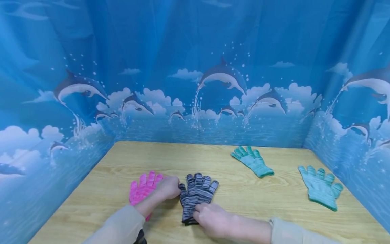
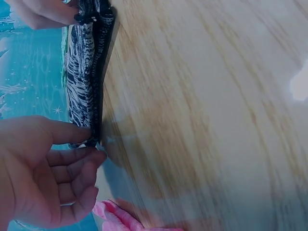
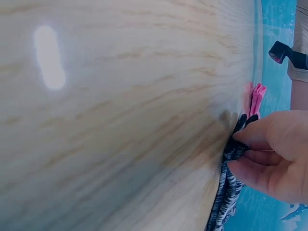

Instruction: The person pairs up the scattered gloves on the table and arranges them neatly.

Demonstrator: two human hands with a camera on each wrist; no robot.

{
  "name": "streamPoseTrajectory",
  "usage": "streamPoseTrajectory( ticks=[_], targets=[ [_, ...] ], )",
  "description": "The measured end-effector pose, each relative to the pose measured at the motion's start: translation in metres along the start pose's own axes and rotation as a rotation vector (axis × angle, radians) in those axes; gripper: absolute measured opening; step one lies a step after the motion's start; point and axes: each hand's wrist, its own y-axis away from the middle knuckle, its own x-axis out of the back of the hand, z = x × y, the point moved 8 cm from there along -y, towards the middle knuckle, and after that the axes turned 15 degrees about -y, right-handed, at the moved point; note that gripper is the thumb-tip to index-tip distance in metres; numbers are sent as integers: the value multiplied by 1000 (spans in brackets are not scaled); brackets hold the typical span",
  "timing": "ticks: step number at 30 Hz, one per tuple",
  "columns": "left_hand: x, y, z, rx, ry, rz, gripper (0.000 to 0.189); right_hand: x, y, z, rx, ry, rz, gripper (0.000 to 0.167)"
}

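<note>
One grey glove (image 1: 198,195) lies on the table (image 1: 250,193); the left hand (image 1: 167,187), loosely curled, pinches its thumb; the right hand (image 1: 213,218), also curled, pinches its cuff; both grips seem meant to keep it flat; a pink glove (image 1: 142,191) lies left of the grey glove, two green gloves (image 1: 323,188) right of it

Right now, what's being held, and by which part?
The black-and-gray glove: the left hand pinches it by its thumb, the right hand by its cuff end.
</note>
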Motion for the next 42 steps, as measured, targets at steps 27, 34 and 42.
streamPoseTrajectory(
  ticks=[27,34,42],
  targets=[
    [20,72,77,-534,-354,143,33,4,19,32,-125,-265,-17,16],
    [10,77,83,-551,-480,238,28,7,22,32,-79,-286,60,16],
    [10,82,89,-563,-559,322,17,12,22,21,97,-149,104,6]
  ],
)
